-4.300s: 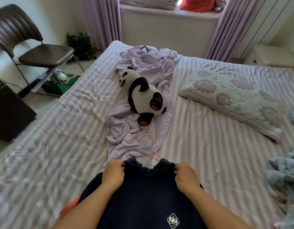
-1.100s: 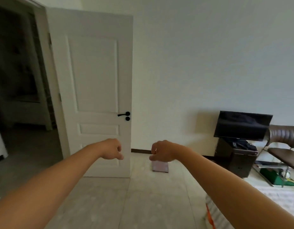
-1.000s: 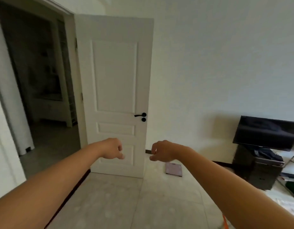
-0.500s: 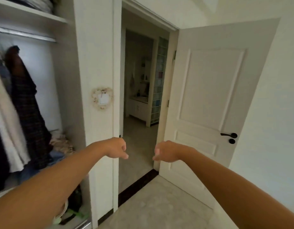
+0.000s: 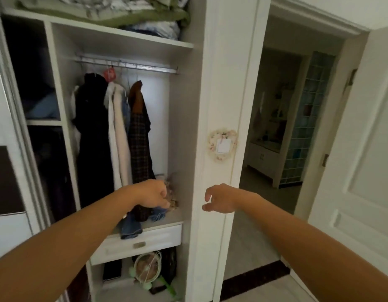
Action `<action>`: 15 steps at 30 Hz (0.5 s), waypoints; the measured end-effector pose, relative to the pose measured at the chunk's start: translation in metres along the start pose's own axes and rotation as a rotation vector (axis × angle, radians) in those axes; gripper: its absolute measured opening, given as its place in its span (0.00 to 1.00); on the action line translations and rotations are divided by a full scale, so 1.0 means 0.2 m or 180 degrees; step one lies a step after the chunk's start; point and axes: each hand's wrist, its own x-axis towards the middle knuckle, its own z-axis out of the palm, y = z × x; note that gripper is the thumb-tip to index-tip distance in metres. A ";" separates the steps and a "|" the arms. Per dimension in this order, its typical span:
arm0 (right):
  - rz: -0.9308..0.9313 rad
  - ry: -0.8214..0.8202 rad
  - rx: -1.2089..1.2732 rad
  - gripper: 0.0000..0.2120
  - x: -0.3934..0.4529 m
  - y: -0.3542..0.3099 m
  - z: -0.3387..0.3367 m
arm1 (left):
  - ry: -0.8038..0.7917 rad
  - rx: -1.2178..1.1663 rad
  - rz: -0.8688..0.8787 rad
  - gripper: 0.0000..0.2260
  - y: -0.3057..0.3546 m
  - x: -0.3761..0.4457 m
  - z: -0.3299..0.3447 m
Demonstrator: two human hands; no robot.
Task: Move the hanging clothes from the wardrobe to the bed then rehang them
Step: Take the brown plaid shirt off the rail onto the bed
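Facing the wardrobe [image 5: 197, 131] head-on now, you are seeing what half a second ago was only its right edge beside the doorway [image 5: 282, 127]. Your left hand [image 5: 152, 194] is hanging loosely curled and holding nothing, in front of the open bay. Your right hand [image 5: 219, 198] is slackening open before the white side panel. The hanging clothes [image 5: 114, 136] are crowding the rail's [image 5: 127, 65] left part, leaving bare rail to their right.
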 end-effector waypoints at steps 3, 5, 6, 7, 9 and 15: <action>-0.0153 0.0010 -0.0045 0.23 0.24 -0.10 -0.04 | 0.0145 -0.0075 -0.0131 0.12 -0.20 0.09 -0.11; -0.0234 -0.0003 -0.0099 0.23 0.40 -0.18 -0.07 | 0.0259 -0.0115 -0.0211 0.15 -0.33 0.14 -0.18; -0.0263 0.0012 -0.0122 0.23 0.48 -0.21 -0.09 | 0.0336 -0.0117 -0.0233 0.17 -0.39 0.17 -0.22; -0.0282 0.0035 -0.0123 0.23 0.55 -0.25 -0.11 | 0.0399 -0.0125 -0.0243 0.19 -0.45 0.21 -0.26; -0.0317 0.0087 -0.0057 0.24 0.71 -0.31 -0.15 | 0.0455 -0.0123 -0.0208 0.18 -0.58 0.29 -0.35; -0.0314 0.0233 -0.0053 0.24 1.14 -0.47 -0.32 | 0.0481 -0.0220 -0.0179 0.14 -0.92 0.56 -0.62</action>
